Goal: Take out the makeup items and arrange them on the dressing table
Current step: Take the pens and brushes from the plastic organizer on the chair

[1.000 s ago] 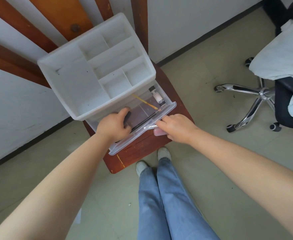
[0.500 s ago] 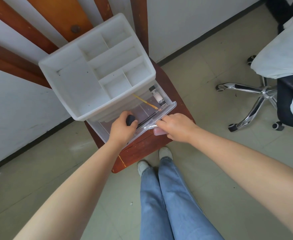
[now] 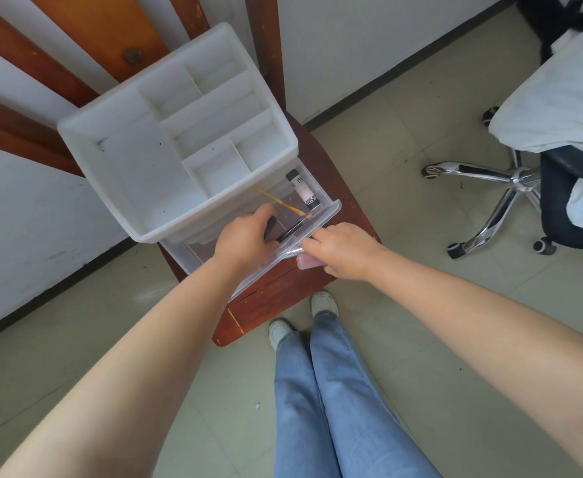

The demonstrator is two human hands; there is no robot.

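Left hand (image 3: 245,236) is inside the open clear drawer (image 3: 321,215), fingers curled round a small dark item (image 3: 270,226); only its end shows past the thumb, so its form is unclear. Right hand (image 3: 340,250) sits at the drawer front, fingers curled on what looks like a metal handle (image 3: 293,251), apparently steadying the drawer. A pink item (image 3: 309,262) lies under that hand; whether it is held cannot be told.

Remaining items in drawer, outward from the left hand: a dark slim stick (image 3: 291,230) just beside the fingertips, long axis roughly along the drawer front; a yellow pencil-like stick (image 3: 279,201) beyond it, angled back toward the white organiser (image 3: 176,132); a black-and-white tube (image 3: 303,189) at the far right end, long axis front to back.

Judgement: the left hand is nearer the sticks, so lifting straight up and out over the front wall suits. The tube lies about equally far from both hands.

Organiser stands on the wooden table (image 3: 276,298), whose bare surface shows nearest the person.
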